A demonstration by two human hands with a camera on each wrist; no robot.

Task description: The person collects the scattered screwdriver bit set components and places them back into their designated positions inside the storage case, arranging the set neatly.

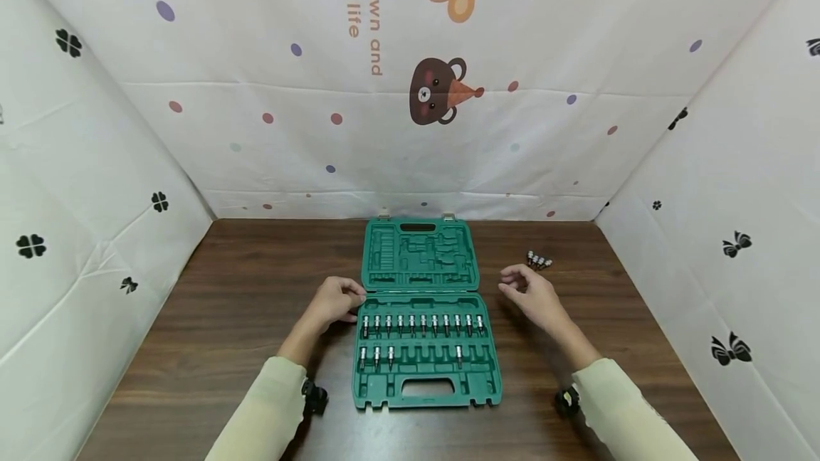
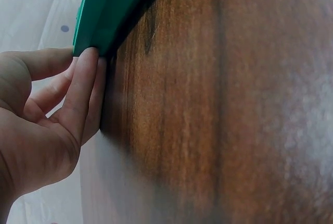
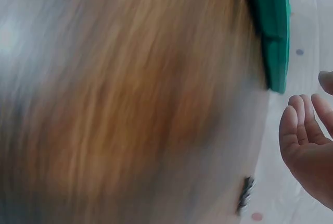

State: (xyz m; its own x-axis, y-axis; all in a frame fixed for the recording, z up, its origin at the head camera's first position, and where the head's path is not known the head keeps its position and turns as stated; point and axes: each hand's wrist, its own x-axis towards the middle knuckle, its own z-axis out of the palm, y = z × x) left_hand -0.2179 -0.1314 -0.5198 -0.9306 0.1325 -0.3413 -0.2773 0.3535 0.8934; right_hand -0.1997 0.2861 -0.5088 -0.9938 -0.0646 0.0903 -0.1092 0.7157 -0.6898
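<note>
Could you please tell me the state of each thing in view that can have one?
Green case: open, lid folded back.
Upper row of bits: seated in slots.
Lower row of bits: only partly filled.
Loose bits: outside the case, on the table.
Left hand: holding the case's left edge.
Right hand: holding nothing.
</note>
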